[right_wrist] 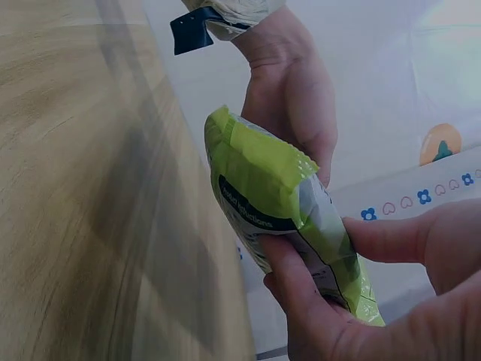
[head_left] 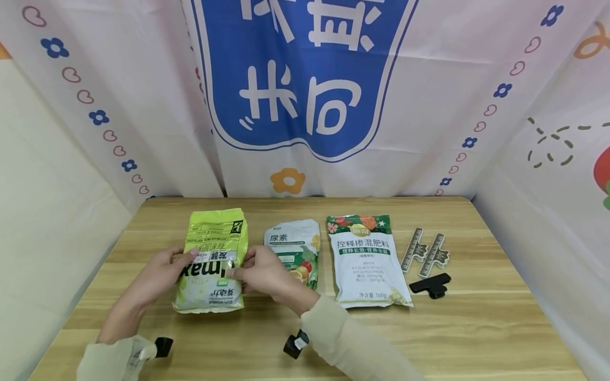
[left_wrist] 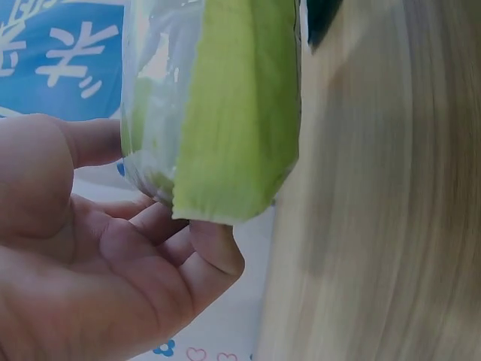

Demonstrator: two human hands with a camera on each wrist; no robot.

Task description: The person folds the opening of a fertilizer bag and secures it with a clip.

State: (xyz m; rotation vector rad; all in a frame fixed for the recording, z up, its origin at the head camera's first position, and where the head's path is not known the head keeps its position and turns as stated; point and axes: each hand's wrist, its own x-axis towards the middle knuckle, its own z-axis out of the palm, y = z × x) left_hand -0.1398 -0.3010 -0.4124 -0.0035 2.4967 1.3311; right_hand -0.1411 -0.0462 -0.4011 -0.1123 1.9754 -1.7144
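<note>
Left grip [head_left: 159, 275] and right grip [head_left: 267, 272] pinch the lime bag [head_left: 214, 262] by its sides above the table [head_left: 229, 349], print upside down; apparently being positioned, it next calls for even turning.

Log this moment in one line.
left hand: grips lime bag; right hand: grips lime bag; other bags: on table; clips: on table

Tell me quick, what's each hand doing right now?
Left hand: holding one side of the yellow-green bag, thumb on the front.
Right hand: holding the other side of that same bag.
</note>
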